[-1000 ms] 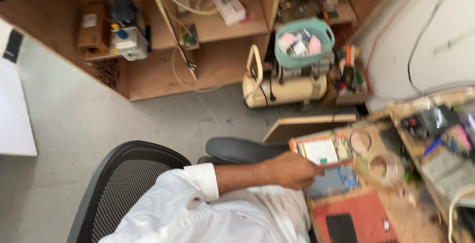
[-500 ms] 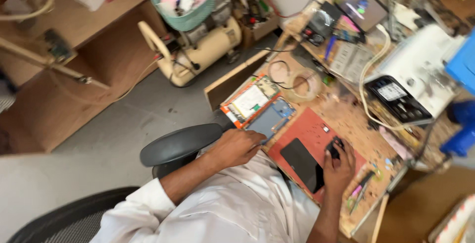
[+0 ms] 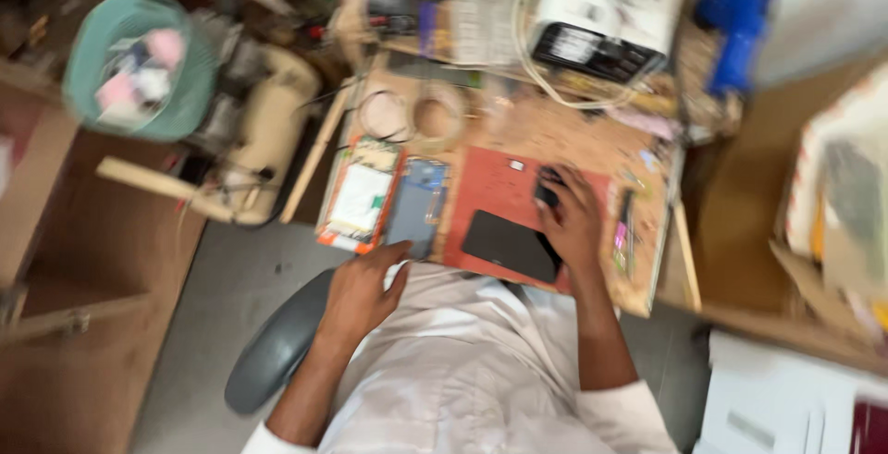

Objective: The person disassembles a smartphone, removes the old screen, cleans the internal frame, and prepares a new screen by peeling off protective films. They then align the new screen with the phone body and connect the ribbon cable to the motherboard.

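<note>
A worn, rough wooden tabletop [image 3: 573, 135] carries a matt red mat [image 3: 490, 190]. On the mat lies a smooth, matt black slab [image 3: 509, 244]. Beside it, a bluish glass-like panel [image 3: 416, 209] looks glossy. The sleeve [image 3: 481, 389] is soft pale cloth.

Grey floor [image 3: 236, 278], cluttered wood bench [image 3: 564, 135].

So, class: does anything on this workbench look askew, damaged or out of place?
The dark flat panel lies crooked on the red mat, overhanging its near edge, by the right hand. The picture is too blurred to show damage.
</note>
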